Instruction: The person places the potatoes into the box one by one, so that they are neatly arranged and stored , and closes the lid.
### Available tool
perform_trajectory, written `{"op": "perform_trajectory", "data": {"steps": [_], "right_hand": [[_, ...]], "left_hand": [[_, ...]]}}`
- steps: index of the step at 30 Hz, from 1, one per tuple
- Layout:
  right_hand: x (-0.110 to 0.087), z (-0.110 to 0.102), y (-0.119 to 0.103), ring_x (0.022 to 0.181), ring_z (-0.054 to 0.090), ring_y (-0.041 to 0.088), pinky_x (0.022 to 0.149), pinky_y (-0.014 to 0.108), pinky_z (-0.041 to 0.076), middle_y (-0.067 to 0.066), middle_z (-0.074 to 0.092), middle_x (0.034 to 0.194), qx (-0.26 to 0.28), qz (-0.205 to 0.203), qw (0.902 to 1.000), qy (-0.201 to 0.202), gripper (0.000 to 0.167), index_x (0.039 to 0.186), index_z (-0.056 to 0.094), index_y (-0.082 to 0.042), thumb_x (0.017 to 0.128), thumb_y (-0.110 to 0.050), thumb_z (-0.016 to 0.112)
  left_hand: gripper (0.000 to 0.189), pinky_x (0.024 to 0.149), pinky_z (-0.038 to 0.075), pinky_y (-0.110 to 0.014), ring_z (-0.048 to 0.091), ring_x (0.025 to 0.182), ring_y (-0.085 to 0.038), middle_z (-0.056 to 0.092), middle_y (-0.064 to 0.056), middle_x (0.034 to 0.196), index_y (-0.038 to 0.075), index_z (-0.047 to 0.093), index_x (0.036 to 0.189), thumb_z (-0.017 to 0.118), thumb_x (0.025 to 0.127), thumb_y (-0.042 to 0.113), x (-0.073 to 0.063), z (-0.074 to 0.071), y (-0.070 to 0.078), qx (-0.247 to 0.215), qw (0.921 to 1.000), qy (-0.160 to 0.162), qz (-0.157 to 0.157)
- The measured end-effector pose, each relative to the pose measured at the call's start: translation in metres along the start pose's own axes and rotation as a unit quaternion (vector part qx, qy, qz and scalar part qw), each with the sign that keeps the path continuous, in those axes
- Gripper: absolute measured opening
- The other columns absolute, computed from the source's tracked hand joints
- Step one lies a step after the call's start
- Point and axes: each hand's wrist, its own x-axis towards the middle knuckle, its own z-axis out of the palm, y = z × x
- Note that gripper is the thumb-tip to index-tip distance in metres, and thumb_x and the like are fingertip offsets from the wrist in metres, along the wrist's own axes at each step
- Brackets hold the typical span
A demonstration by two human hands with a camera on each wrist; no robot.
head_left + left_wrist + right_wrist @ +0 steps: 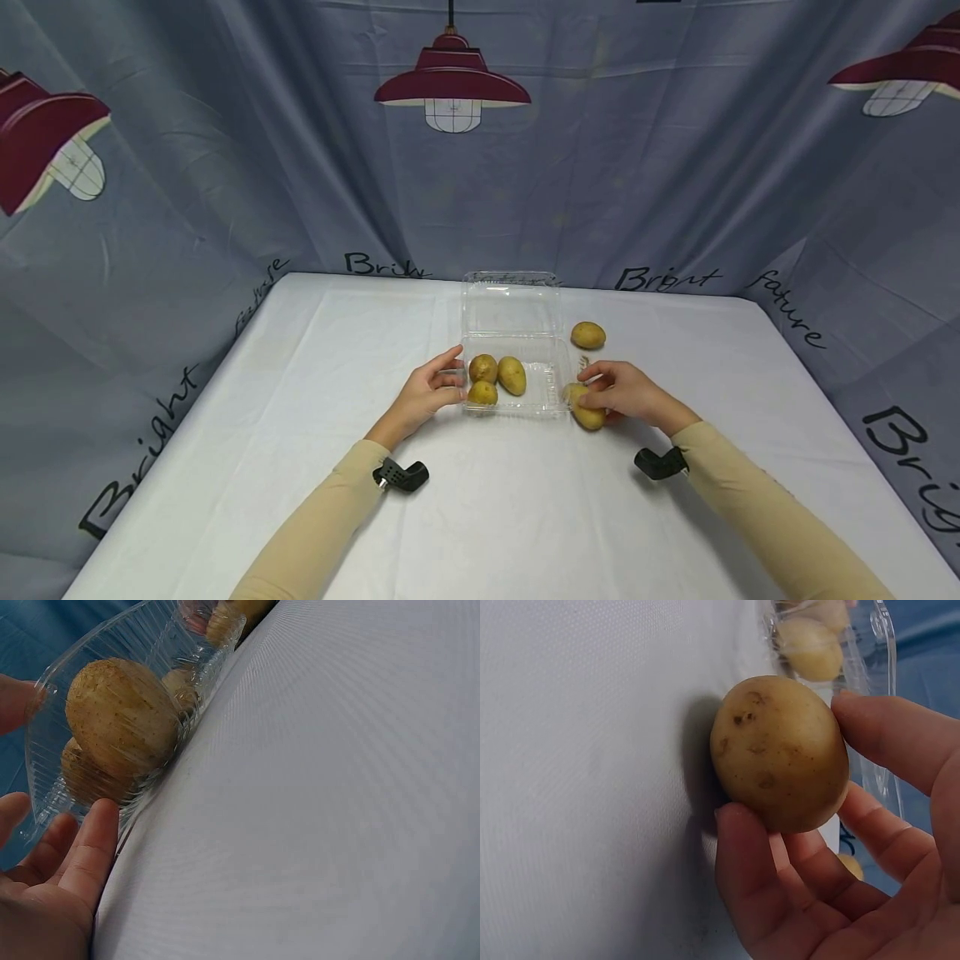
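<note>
My right hand point(628, 392) grips a potato point(780, 754) between thumb and fingers, just outside the right side of a clear plastic clamshell box point(538, 403). Dark spots mark the potato's skin, and it casts a shadow on the white cloth. The box stands with its lid point(512, 307) raised at the back. Inside, three potatoes sit toward the left: one at the back point(482, 367), one in front point(482, 392) and one beside them point(512, 376). Around the box's left side, my left hand point(423, 393) rests with fingers extended, its fingertips right at the clear wall point(46, 750).
Another potato point(588, 335) lies on the white-covered table point(375, 350), to the right of the box and behind my right hand. Blue-grey curtains point(600, 167) with printed lamps and lettering hang around the table's back and sides. Black camera mounts point(405, 475) sit on both wrists.
</note>
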Motion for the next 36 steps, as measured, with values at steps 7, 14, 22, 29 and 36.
{"op": "perform_trajectory", "data": {"steps": [7,14,22,29,36], "right_hand": [[0.0008,0.0066,-0.0033,0.076,0.059,0.017,0.06,0.034,0.058,0.012,0.06,0.101,-0.021,-0.001,0.9998,0.002,0.046,0.123,0.063,-0.001,0.084,-0.018,0.081],[0.0013,0.0095,-0.0066,0.075,0.061,0.019,0.058,0.034,0.058,0.015,0.061,0.106,-0.034,0.009,0.9994,-0.006,0.046,0.123,0.062,-0.002,0.084,-0.018,0.08],[0.0008,0.0104,-0.0084,0.074,0.061,0.019,0.057,0.034,0.058,0.015,0.06,0.106,-0.031,0.011,0.9994,-0.006,0.045,0.123,0.062,-0.002,0.084,-0.016,0.079],[0.0018,0.0106,-0.0073,0.073,0.06,0.019,0.058,0.033,0.058,0.014,0.06,0.105,-0.031,0.01,0.9995,-0.005,0.045,0.123,0.061,-0.002,0.084,-0.016,0.079],[0.0015,0.006,-0.0056,0.073,0.061,0.019,0.058,0.034,0.059,0.015,0.061,0.106,-0.023,0.005,0.9997,0.001,0.046,0.123,0.062,-0.002,0.084,-0.017,0.08]], "left_hand": [[0.082,0.084,0.055,-0.015,0.056,0.12,-0.027,0.042,-0.026,0.149,0.005,0.029,0.161,0.064,0.087,0.001,0.0008,-0.0004,-0.0011,0.003,1.0,0.001,-0.006],[0.081,0.085,0.055,-0.016,0.056,0.123,-0.03,0.044,-0.025,0.148,0.007,0.031,0.161,0.065,0.087,0.001,0.0018,-0.0002,-0.0026,0.009,0.9999,0.004,-0.004],[0.082,0.085,0.055,-0.016,0.057,0.12,-0.026,0.044,-0.024,0.147,0.007,0.031,0.161,0.064,0.086,0.001,0.002,-0.0004,-0.0033,0.008,1.0,0.005,0.0],[0.082,0.085,0.055,-0.016,0.058,0.118,-0.021,0.045,-0.024,0.146,0.006,0.031,0.16,0.065,0.086,0.002,0.0014,-0.0002,-0.0024,0.008,0.9999,0.007,-0.001],[0.082,0.085,0.055,-0.015,0.057,0.117,-0.021,0.044,-0.025,0.147,0.007,0.031,0.16,0.064,0.086,0.0,0.0027,-0.0009,-0.0048,0.003,1.0,0.004,0.0]]}}
